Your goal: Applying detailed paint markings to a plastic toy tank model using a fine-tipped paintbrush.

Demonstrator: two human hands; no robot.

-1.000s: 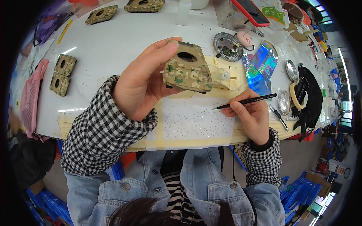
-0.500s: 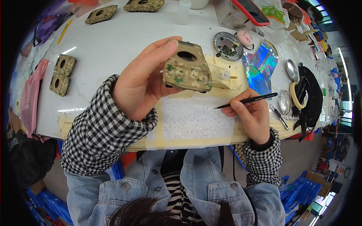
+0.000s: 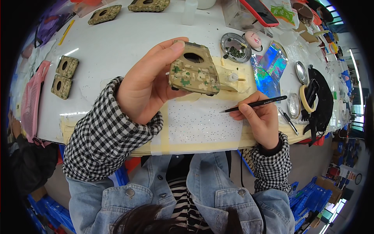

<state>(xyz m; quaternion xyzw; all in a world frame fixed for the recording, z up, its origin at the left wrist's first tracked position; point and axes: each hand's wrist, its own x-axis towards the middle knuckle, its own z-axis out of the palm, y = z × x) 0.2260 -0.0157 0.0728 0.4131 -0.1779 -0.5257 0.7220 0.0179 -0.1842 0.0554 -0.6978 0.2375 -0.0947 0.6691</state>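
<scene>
My left hand [image 3: 146, 80] is closed around a camouflage-patterned model tank hull [image 3: 194, 74], tilted above the table with its round hole on top. Between the thumb and fingers of my right hand [image 3: 258, 119] is a pair of black pointed tweezers [image 3: 259, 103], tips toward the left. Below them lies a white sheet [image 3: 202, 140] taped down along its edges, scattered with many tiny dark and shiny bits [image 3: 194, 121]. Just behind the hull, a tan block with a short rod [image 3: 233, 78] rests on yellow tape.
More camouflage hulls lie at the left [image 3: 64, 78] and far back [image 3: 148, 4]. A round metal dish [image 3: 236, 47] holds dark green bits. Iridescent film [image 3: 269, 70], a pen [image 3: 287, 120], a tape roll [image 3: 307, 99] and a black cloth bag [image 3: 322, 101] crowd the right. A pink mesh basket [image 3: 33, 103] stands left.
</scene>
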